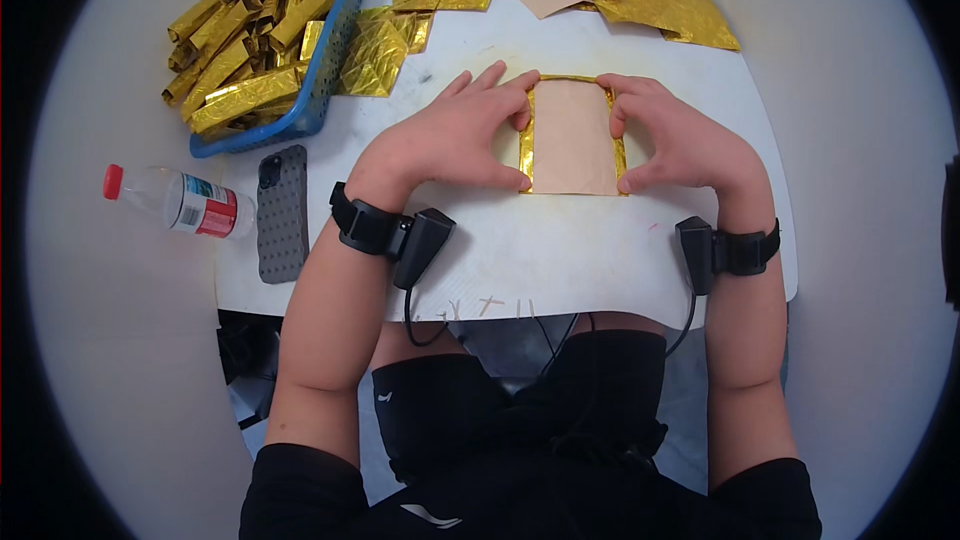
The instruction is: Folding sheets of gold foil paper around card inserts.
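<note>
A sheet of gold foil paper (575,140) lies on the white table in front of me, plain tan side up. Narrow gold strips are folded over along its left, right and far edges. My left hand (460,135) holds the left edge, thumb at the near corner and index finger at the far corner, with other fingers lifted and spread. On the opposite edge, my right hand (685,135) grips in the same way, its thumb at the near right corner and its index finger at the far one. Its remaining fingers are curled or partly hidden.
A blue plastic basket (327,90) full of folded gold paper pieces (245,90) stands at the far left. Flat gold sheets (660,5) lie along the far edge, others (375,55) beside the basket. A dark phone (283,215) and a red-capped bottle (205,205) lie at left.
</note>
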Motion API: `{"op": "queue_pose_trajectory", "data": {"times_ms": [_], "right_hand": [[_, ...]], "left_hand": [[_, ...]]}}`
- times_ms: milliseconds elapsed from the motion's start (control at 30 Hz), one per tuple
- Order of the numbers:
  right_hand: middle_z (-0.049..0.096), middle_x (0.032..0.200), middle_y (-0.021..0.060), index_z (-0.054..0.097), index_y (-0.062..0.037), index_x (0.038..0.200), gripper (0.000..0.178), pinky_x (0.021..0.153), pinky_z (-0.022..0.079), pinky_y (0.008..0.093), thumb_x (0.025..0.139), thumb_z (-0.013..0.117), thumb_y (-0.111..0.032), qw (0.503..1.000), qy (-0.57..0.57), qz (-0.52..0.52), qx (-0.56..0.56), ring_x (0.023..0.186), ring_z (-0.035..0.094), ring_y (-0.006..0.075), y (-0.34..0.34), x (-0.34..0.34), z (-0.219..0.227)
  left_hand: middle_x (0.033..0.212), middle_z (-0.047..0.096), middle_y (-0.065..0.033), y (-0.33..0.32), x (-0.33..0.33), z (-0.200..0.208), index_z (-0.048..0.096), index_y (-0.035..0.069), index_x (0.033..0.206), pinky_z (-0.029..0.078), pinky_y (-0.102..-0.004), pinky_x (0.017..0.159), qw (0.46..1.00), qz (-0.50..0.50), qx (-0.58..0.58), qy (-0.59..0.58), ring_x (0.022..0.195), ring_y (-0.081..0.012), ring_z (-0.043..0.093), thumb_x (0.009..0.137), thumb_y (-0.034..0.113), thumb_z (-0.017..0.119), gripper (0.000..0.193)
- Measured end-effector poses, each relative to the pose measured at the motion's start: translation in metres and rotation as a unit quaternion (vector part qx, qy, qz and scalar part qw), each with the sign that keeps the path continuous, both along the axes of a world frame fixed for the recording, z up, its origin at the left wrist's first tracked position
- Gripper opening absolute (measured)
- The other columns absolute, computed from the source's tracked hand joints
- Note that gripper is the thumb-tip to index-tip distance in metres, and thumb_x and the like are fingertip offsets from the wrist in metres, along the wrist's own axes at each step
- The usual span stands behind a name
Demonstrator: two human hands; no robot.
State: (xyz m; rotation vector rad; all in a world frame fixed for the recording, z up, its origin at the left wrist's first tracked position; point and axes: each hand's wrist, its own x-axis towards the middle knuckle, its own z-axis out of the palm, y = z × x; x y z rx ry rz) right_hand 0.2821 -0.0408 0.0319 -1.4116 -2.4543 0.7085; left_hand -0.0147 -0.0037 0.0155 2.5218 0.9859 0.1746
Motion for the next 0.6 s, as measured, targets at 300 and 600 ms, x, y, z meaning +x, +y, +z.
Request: {"op": "queue_pose_trajectory", "data": {"times_ms": [300, 600], "right_hand": [[0.033, 0.169, 0.0198, 0.058, -0.0105, 0.09, 0.043, 0.124, 0.032, 0.0428, 0.064, 0.092, -0.011, 0.999, -0.008, 0.027, -0.046, 0.156, 0.027, 0.0393, -0.0017, 0.0016, -0.0011], [0.025, 0.173, 0.0219, 0.06, -0.0104, 0.083, 0.038, 0.125, 0.031, 0.0425, 0.062, 0.092, -0.012, 0.997, -0.031, 0.017, -0.069, 0.16, 0.02, 0.0397, -0.0053, -0.0028, 0.0062]], "left_hand": [[0.17, 0.03, -0.0247, -0.0038, 0.0001, 0.0033, 0.054, 0.012, 0.094, 0.011, -0.0631, 0.129, 0.999, -0.036, -0.003, -0.009, 0.158, -0.0557, 0.014, 0.07, 0.033, 0.087, 0.046], [0.17, 0.026, -0.0296, -0.0038, 0.0033, 0.0019, 0.061, 0.013, 0.079, 0.009, -0.0636, 0.128, 0.999, -0.03, -0.03, -0.019, 0.158, -0.0574, 0.011, 0.075, 0.031, 0.081, 0.027]]}}
